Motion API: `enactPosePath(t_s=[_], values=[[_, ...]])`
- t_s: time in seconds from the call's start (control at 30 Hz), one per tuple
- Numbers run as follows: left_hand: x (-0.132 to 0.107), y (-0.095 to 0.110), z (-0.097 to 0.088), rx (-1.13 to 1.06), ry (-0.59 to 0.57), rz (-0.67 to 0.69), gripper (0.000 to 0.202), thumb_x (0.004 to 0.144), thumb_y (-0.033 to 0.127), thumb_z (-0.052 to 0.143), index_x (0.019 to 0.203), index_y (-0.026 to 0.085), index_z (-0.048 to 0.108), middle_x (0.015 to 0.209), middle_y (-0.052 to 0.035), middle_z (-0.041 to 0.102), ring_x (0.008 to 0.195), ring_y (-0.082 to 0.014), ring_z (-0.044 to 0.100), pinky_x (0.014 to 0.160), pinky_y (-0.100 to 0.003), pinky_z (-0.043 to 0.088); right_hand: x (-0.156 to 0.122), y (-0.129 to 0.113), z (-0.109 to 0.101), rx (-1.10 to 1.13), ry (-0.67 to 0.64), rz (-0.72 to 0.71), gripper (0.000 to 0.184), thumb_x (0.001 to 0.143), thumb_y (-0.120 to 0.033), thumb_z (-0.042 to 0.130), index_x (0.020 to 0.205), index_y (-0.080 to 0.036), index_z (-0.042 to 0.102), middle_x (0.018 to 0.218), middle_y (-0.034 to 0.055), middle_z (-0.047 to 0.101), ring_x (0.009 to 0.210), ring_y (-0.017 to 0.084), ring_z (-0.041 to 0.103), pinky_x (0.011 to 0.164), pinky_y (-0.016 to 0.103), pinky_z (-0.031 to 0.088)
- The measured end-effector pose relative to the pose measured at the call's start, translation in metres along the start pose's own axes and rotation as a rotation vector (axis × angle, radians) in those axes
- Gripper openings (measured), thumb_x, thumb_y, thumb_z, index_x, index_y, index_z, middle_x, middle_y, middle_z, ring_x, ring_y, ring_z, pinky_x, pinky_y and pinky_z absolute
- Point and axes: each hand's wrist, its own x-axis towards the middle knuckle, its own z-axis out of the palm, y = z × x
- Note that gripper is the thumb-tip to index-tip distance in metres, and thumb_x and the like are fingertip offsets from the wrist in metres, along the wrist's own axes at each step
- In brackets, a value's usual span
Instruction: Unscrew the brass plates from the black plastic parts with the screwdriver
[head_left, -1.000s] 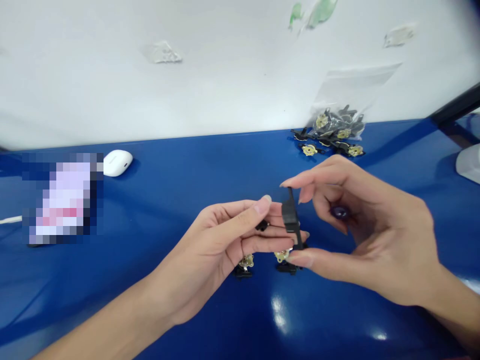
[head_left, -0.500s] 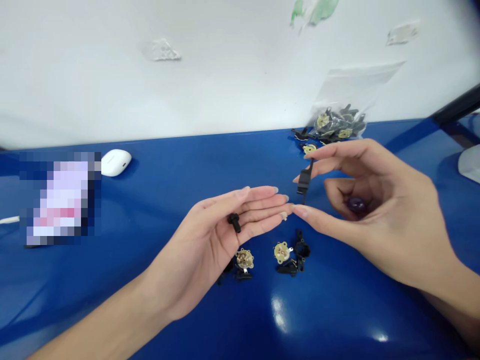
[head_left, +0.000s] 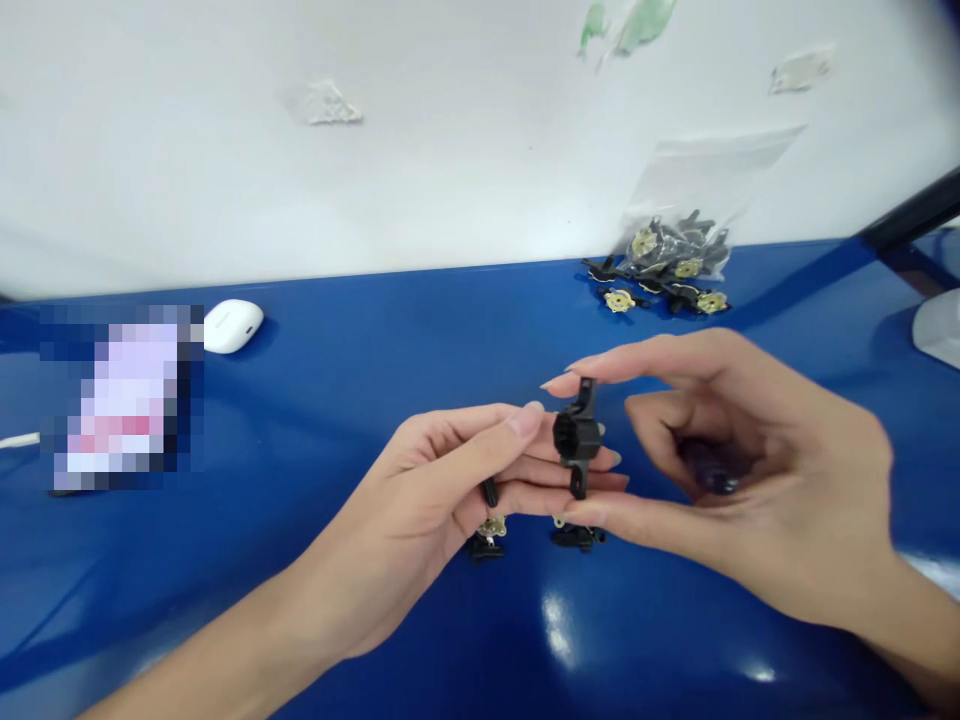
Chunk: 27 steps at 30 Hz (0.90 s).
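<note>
My right hand (head_left: 742, 460) pinches a black plastic bracket (head_left: 577, 435) between thumb and forefinger, and the bracket's round socket faces me. Its lower end rests against the fingers of my left hand (head_left: 442, 490). Those curled fingers hold a small black plastic pin (head_left: 489, 491). A dark purple round bead or ring stone (head_left: 709, 468) shows blurred inside my right hand. Just below my hands lie a brass-coloured disc part (head_left: 491, 527) and black plastic pieces (head_left: 577, 538), partly hidden by my fingers.
Under everything is a glossy blue table (head_left: 375, 620) against a white wall (head_left: 375, 150). At the back right, a clear plastic bag (head_left: 679, 250) holds similar parts, with more loose beside it. A white rounded case (head_left: 232, 326) and a pixelated object (head_left: 120, 400) lie left.
My left hand has gone from open, with the small black piece on its palm, to curled around it. My right hand has lowered the bracket to my left fingers and turned it.
</note>
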Motion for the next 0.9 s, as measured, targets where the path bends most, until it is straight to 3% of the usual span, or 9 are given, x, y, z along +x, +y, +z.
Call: enactPosePath(t_s=[0.03, 0.1, 0.2, 0.27, 0.47, 0.63, 0.77, 0.9], values=[[0.0, 0.0, 0.0, 0.013, 0.002, 0.001, 0.032, 0.117, 0.031, 0.062, 0.118, 0.013, 0.089, 0.122, -0.0155, 0.09, 0.117, -0.0255, 0.086, 0.102, -0.026, 0.067, 0.0, 0.001, 0.001, -0.023, -0.007, -0.019, 0.057, 0.081, -0.033, 0.101, 0.132, -0.039, 0.076, 0.074, -0.0073, 0.062, 0.048, 0.012, 0.042, 0.04, 0.033, 0.042], [-0.001, 0.0, -0.002, 0.033, 0.021, 0.006, 0.028, 0.115, 0.034, 0.068, 0.112, 0.016, 0.089, 0.12, -0.0136, 0.09, 0.118, -0.0262, 0.086, 0.101, -0.026, 0.067, 0.002, 0.005, 0.002, -0.088, -0.002, -0.046, 0.058, 0.081, -0.036, 0.101, 0.133, -0.037, 0.076, 0.068, -0.0082, 0.05, 0.052, 0.013, 0.044, 0.046, 0.034, 0.046], [0.0, 0.0, -0.003, 0.06, 0.053, 0.026, 0.02, 0.111, 0.035, 0.075, 0.107, 0.021, 0.089, 0.113, -0.0074, 0.091, 0.113, -0.024, 0.087, 0.098, -0.025, 0.068, 0.005, 0.008, 0.001, -0.156, 0.011, -0.106, 0.057, 0.083, -0.041, 0.099, 0.134, -0.034, 0.075, 0.095, -0.001, 0.064, 0.061, 0.014, 0.049, 0.054, 0.036, 0.052], [0.0, 0.0, -0.002, 0.104, 0.097, 0.058, 0.016, 0.11, 0.034, 0.078, 0.108, 0.023, 0.088, 0.109, -0.004, 0.091, 0.108, -0.0216, 0.088, 0.095, -0.023, 0.067, 0.007, 0.01, 0.0, -0.183, -0.002, -0.143, 0.056, 0.086, -0.039, 0.097, 0.136, -0.031, 0.073, 0.108, 0.0024, 0.066, 0.063, 0.012, 0.049, 0.056, 0.036, 0.054], [0.0, -0.002, -0.002, 0.265, 0.17, 0.123, 0.018, 0.108, 0.036, 0.08, 0.108, 0.021, 0.089, 0.112, -0.0065, 0.091, 0.106, -0.0232, 0.087, 0.097, -0.028, 0.067, 0.008, 0.012, 0.0, -0.282, -0.007, -0.214, 0.056, 0.087, -0.036, 0.095, 0.137, -0.029, 0.072, 0.111, 0.0051, 0.067, 0.069, 0.015, 0.052, 0.053, 0.035, 0.05], [0.001, 0.0, -0.005, 0.261, 0.283, 0.172, 0.02, 0.105, 0.038, 0.083, 0.11, 0.021, 0.091, 0.11, -0.0084, 0.091, 0.102, -0.0242, 0.087, 0.094, -0.029, 0.069, 0.009, 0.015, -0.003, -0.274, 0.028, -0.124, 0.053, 0.086, -0.03, 0.093, 0.136, -0.032, 0.074, 0.112, 0.003, 0.068, 0.068, 0.014, 0.052, 0.052, 0.034, 0.048], [0.003, 0.004, -0.006, 0.242, 0.343, 0.226, 0.018, 0.104, 0.034, 0.083, 0.105, 0.019, 0.091, 0.101, -0.0086, 0.091, 0.096, -0.0243, 0.088, 0.093, -0.028, 0.07, 0.013, 0.018, -0.009, -0.29, 0.026, 0.003, 0.052, 0.09, -0.043, 0.092, 0.138, -0.033, 0.076, 0.111, 0.0018, 0.069, 0.065, 0.012, 0.051, 0.051, 0.032, 0.045], [0.005, 0.007, -0.009, 0.213, 0.391, 0.264, 0.017, 0.106, 0.031, 0.08, 0.102, 0.017, 0.09, 0.093, -0.0068, 0.089, 0.084, -0.02, 0.085, 0.083, -0.024, 0.07, 0.018, 0.026, -0.016, -0.344, -0.022, 0.113, 0.047, 0.091, -0.049, 0.089, 0.135, -0.035, 0.078, 0.108, 0.0024, 0.073, 0.065, 0.015, 0.057, 0.054, 0.033, 0.049]])
